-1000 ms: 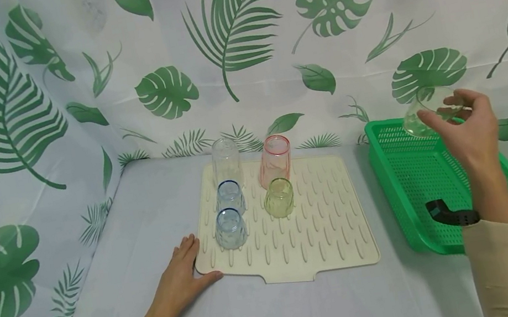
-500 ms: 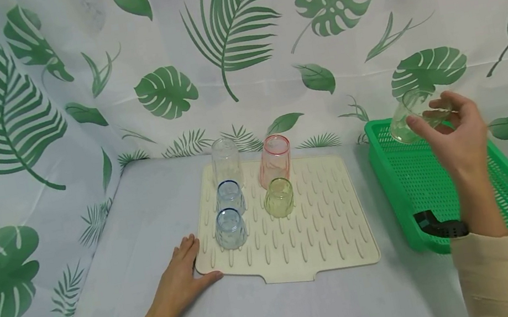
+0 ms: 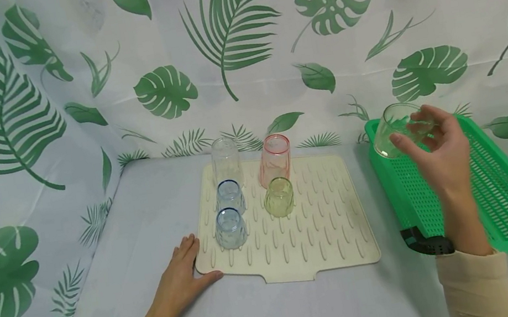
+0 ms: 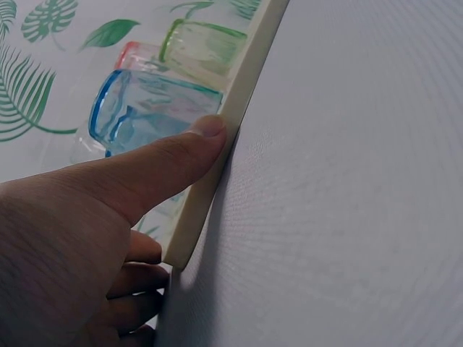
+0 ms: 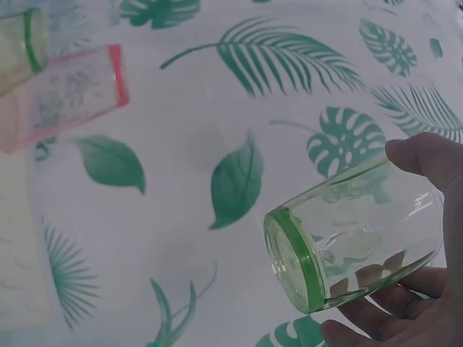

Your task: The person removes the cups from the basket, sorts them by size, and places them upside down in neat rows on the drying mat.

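Observation:
My right hand [image 3: 446, 160] holds a clear green-tinted drinking glass [image 3: 388, 137] between thumb and fingers, above the far left corner of the green basket. In the right wrist view this glass [image 5: 354, 242] lies tilted on its side, its green-ringed end pointing left. My left hand [image 3: 176, 283] rests at the near left corner of the cream drying mat [image 3: 331, 229]. In the left wrist view its thumb touches the mat's edge [image 4: 210, 177], while the other fingers lie along the side. On the mat stand two blue glasses [image 3: 231, 229], a yellow-green glass [image 3: 279, 199], a pink glass [image 3: 275, 160] and a colourless glass [image 3: 226, 160].
The perforated green basket [image 3: 395, 207] stands right of the mat, partly covered by my right arm. A leaf-printed curtain [image 3: 266, 83] rises behind the table [image 3: 330, 314] and along its left side. A black wrist camera [image 3: 427, 243] sits on my right wrist.
My right hand has moved left and slightly nearer with the green-tinted glass, from over the basket's middle to its far left corner. The left hand and the glasses on the mat stay put.

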Demonstrator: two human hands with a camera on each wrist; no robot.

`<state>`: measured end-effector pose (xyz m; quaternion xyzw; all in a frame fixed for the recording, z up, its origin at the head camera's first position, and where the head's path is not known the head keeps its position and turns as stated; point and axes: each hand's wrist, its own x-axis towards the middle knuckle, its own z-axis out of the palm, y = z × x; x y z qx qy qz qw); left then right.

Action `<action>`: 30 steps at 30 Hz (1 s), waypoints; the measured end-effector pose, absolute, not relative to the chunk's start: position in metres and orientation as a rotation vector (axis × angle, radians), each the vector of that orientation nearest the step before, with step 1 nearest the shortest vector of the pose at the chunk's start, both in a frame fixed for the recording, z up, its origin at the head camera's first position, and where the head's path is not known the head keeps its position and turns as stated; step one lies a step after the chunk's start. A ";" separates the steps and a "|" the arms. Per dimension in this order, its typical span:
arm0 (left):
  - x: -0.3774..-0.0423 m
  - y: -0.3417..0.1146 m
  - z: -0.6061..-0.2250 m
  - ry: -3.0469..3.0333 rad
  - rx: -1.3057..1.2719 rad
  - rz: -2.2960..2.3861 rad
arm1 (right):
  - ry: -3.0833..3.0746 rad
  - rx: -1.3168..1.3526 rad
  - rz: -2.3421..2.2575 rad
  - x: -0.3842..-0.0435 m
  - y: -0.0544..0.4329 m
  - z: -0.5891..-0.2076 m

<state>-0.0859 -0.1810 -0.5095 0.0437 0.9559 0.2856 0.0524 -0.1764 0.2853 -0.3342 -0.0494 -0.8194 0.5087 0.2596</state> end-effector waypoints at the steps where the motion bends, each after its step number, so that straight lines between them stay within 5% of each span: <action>1: -0.086 -0.181 -0.509 2.908 0.134 0.870 | -2.216 -0.123 1.381 -0.175 0.284 -0.336; 30: -0.086 -0.180 -0.510 2.923 0.150 0.855 | -1.923 0.374 1.710 -0.138 0.242 -0.369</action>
